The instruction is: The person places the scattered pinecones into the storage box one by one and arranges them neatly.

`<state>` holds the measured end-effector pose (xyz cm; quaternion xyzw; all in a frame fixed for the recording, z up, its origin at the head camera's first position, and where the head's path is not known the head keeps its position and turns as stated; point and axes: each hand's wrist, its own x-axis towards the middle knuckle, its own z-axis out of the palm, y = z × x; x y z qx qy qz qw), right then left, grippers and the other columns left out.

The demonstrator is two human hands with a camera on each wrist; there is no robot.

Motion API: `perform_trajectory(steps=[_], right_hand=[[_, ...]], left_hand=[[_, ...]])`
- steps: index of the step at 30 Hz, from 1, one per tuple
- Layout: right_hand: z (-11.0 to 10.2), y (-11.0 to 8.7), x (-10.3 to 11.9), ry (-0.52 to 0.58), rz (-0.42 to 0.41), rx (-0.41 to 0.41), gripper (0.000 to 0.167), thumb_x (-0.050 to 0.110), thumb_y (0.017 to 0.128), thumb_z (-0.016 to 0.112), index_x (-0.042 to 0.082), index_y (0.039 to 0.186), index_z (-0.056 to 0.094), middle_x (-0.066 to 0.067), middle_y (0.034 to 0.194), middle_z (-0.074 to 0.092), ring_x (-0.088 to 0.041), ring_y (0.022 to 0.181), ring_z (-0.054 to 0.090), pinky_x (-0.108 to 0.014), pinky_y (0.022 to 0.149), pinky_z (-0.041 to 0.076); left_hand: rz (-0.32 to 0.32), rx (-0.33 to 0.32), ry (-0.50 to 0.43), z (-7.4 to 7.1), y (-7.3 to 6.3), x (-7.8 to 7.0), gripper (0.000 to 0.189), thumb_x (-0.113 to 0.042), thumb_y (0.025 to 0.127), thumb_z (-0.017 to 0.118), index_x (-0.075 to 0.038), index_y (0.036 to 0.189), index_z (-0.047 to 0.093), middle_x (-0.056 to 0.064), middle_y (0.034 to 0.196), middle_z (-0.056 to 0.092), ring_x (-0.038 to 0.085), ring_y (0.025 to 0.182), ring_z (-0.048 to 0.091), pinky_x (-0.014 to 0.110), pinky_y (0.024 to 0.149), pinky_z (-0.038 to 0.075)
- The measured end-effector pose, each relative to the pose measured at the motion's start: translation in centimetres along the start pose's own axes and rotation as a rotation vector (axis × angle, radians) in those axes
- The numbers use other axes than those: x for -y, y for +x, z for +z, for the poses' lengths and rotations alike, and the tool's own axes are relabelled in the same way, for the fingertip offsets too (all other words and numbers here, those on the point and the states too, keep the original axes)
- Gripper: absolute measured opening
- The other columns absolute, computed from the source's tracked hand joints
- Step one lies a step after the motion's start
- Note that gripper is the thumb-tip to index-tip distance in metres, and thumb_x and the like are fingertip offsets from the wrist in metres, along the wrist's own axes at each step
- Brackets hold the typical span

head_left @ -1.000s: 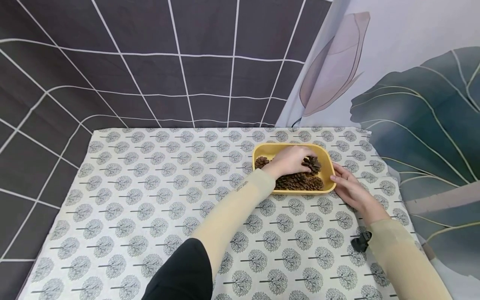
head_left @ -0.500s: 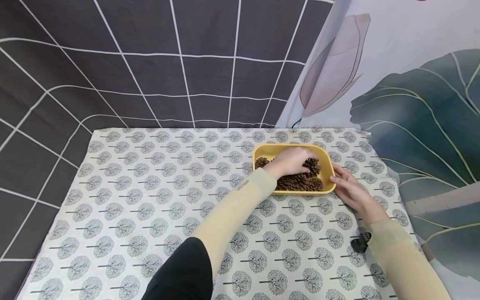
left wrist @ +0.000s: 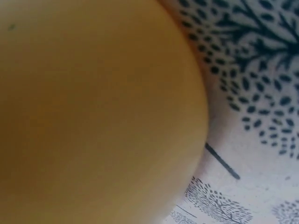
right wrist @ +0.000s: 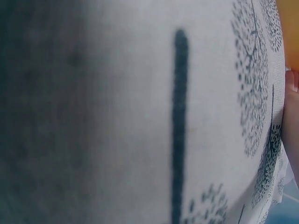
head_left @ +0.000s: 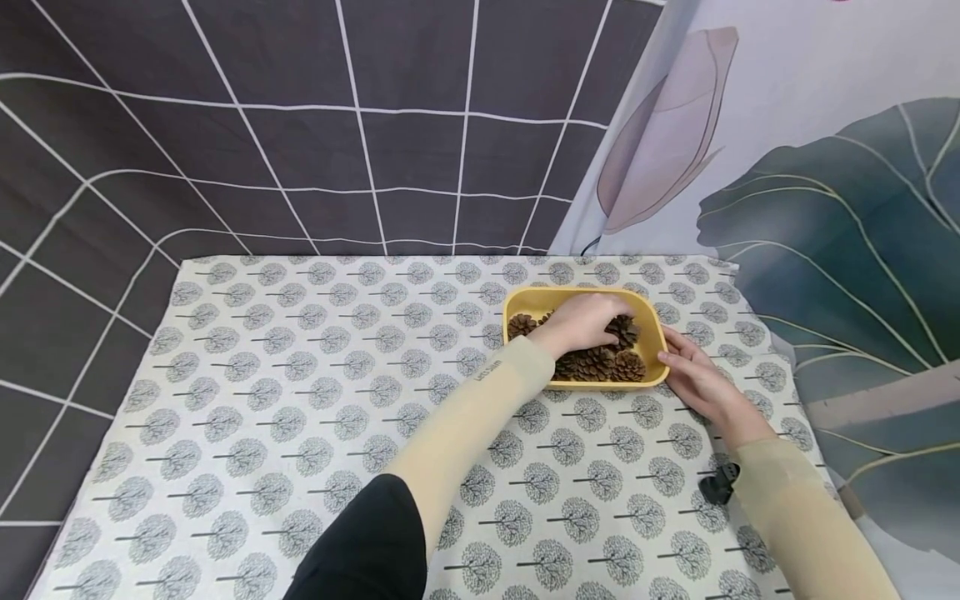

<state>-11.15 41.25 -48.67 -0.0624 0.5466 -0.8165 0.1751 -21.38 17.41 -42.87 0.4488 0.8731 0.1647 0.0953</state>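
Note:
A yellow rectangular bin [head_left: 555, 297] with rounded corners stands on the table and contains several brown pine cones [head_left: 592, 364]. My left hand [head_left: 581, 321] reaches into it over the near rim, thumb and fingers on a pine cone [head_left: 622, 332] at the right; the hand covers part of the pile. At the bin's right end, my right hand [head_left: 703, 379] holds the wall, thumb at the rim and fingers along the outside. A blurred yellow curved surface [left wrist: 103, 112] fills most of the left wrist view. Only fingers [right wrist: 292, 107] beside yellow show in the right wrist view.
A white cloth [head_left: 300, 433] printed with grey trees covers the table. A dark curtain [head_left: 300, 142] with white grid lines hangs behind, and a leaf-patterned curtain [head_left: 825, 250] hangs at the right. A small black device [head_left: 720, 483] sits at the right wrist.
My left hand has shifted very slightly to the right within the bin, still at the same pine cone. The right hand and the bin stay in place.

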Motion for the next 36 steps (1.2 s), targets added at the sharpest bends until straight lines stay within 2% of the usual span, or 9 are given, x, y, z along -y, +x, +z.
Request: perform_trajectory(steps=[13,19,25,28,30,33,36], right_hand=[[-0.2,0.0,0.3,-0.036,0.025,-0.01,0.051,-0.007,0.108,0.042,0.027,0.144,0.056,0.012,0.144,0.061,-0.003,0.129,0.062,-0.015,0.111,0.051],[0.0,0.3,0.6,-0.072,0.035,-0.017,0.05,-0.004,0.109,0.043,0.023,0.151,0.05,0.012,0.144,0.06,-0.003,0.13,0.061,-0.015,0.11,0.051],[0.3,0.0,1.2,-0.05,-0.003,0.005,0.064,-0.006,0.108,0.042,0.005,0.167,0.019,0.012,0.151,0.056,-0.001,0.137,0.057,-0.013,0.114,0.046],[0.6,-0.3,1.9,-0.057,-0.036,0.014,0.064,-0.007,0.108,0.042,0.002,0.167,0.017,0.011,0.153,0.055,0.0,0.139,0.056,-0.014,0.116,0.046],[1.1,-0.4,2.5,-0.09,-0.055,0.0,0.063,-0.008,0.108,0.044,0.003,0.166,0.023,0.01,0.155,0.054,0.0,0.14,0.055,-0.015,0.116,0.045],[2.2,-0.2,3.4,-0.219,-0.054,-0.077,0.063,-0.007,0.107,0.048,0.008,0.165,0.03,0.007,0.158,0.05,-0.001,0.142,0.051,-0.013,0.115,0.045],[3.8,0.1,4.4,-0.41,-0.024,-0.172,0.068,-0.003,0.106,0.055,0.012,0.167,0.029,-0.004,0.171,0.034,-0.014,0.16,0.032,-0.017,0.127,0.033]], left_hand=[[0.028,0.02,-0.036,-0.1,-0.1,0.2,0.052,-0.029,0.102,0.073,-0.022,0.151,0.058,-0.006,0.156,0.061,0.01,0.144,0.056,0.022,0.127,0.038],[0.057,0.003,-0.06,-0.6,-1.2,1.0,0.052,-0.032,0.104,0.07,-0.019,0.153,0.056,-0.003,0.158,0.059,0.013,0.147,0.054,0.026,0.129,0.038],[0.107,-0.013,0.052,-1.7,-4.5,2.5,0.059,-0.041,0.106,0.063,-0.016,0.158,0.05,0.005,0.168,0.046,0.022,0.157,0.042,0.037,0.134,0.031],[0.107,-0.028,0.098,-2.3,-6.6,3.2,0.064,-0.046,0.107,0.06,-0.016,0.162,0.045,0.007,0.173,0.036,0.027,0.162,0.033,0.041,0.137,0.023],[0.106,-0.046,0.117,-2.7,-8.1,3.8,0.066,-0.048,0.107,0.058,-0.016,0.163,0.042,0.008,0.176,0.03,0.029,0.164,0.027,0.043,0.139,0.015],[0.099,-0.056,0.156,-3.3,-10.3,4.5,0.069,-0.05,0.107,0.056,-0.017,0.165,0.038,0.009,0.178,0.022,0.032,0.166,0.018,0.045,0.139,0.006],[0.094,-0.076,0.185,-3.7,-12.4,5.4,0.072,-0.051,0.107,0.055,-0.017,0.167,0.034,0.01,0.179,0.018,0.033,0.167,0.012,0.047,0.139,0.001]])
